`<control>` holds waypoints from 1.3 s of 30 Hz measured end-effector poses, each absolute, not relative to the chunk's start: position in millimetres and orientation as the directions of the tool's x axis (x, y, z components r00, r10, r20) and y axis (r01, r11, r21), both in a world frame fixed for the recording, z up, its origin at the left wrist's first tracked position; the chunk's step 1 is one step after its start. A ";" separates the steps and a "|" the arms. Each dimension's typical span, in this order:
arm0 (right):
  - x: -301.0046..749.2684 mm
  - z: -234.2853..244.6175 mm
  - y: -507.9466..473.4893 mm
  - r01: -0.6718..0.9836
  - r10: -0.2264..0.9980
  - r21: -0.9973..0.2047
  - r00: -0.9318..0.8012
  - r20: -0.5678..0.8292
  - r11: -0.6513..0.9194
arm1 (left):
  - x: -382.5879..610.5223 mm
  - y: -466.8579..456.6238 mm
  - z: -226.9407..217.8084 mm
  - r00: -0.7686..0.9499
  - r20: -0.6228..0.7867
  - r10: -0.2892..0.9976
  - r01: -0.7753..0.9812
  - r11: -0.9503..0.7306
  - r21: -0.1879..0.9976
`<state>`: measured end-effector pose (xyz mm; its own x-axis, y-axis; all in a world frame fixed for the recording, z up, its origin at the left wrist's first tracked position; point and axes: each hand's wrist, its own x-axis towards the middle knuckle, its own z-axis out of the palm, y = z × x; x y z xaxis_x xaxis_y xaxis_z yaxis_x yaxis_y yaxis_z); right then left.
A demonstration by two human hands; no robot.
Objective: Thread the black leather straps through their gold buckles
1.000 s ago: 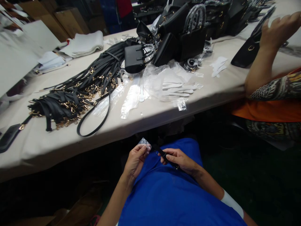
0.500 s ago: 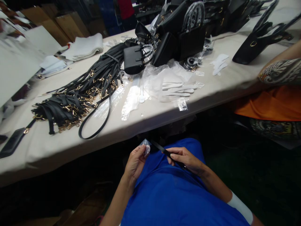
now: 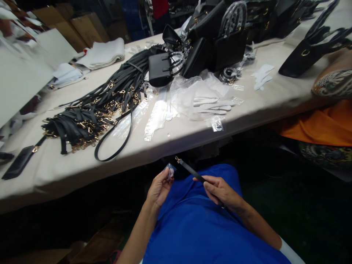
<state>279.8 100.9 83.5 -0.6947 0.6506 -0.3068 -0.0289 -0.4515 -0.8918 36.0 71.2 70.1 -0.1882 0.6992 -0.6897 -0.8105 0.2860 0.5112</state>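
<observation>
Between the fingertips of my left hand (image 3: 161,189) is a small clear plastic bag (image 3: 171,169), pinched above my lap. My right hand (image 3: 220,190) is closed around a black strap (image 3: 189,168). The strap's free end, with a gold clasp (image 3: 178,159), points up and left, close to the small bag but apart from it. Its other end passes under my right palm, where a bit of metal shows. Blue cloth (image 3: 192,227) covers my lap below both hands.
The pale table (image 3: 154,150) runs across in front of me. On it lie piled black straps with gold clasps (image 3: 82,124), a small black handbag (image 3: 159,69), plastic wrapping (image 3: 187,90) and larger black bags (image 3: 229,47). At the right is another person's patterned sleeve (image 3: 334,80).
The strap's clasp end has come into clear view, and my right hand has shifted slightly right and down. My left hand still pinches the small bag. The whole view has shifted slightly.
</observation>
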 end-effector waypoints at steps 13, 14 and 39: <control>278.1 89.9 82.1 0.048 0.670 -0.955 -0.702 -0.241 -0.293 | 28.2 76.5 68.7 -0.177 -0.747 0.640 -0.875 0.245 0.417; 278.3 89.8 81.2 0.048 0.671 -0.959 -0.704 -0.231 -0.280 | 28.1 76.4 68.7 -0.176 -0.749 0.639 -0.877 0.244 0.414; 278.9 89.9 77.7 -0.007 0.677 -0.962 -0.713 -0.186 -0.271 | 39.3 66.2 76.1 -0.053 -0.718 0.694 -0.885 0.300 0.356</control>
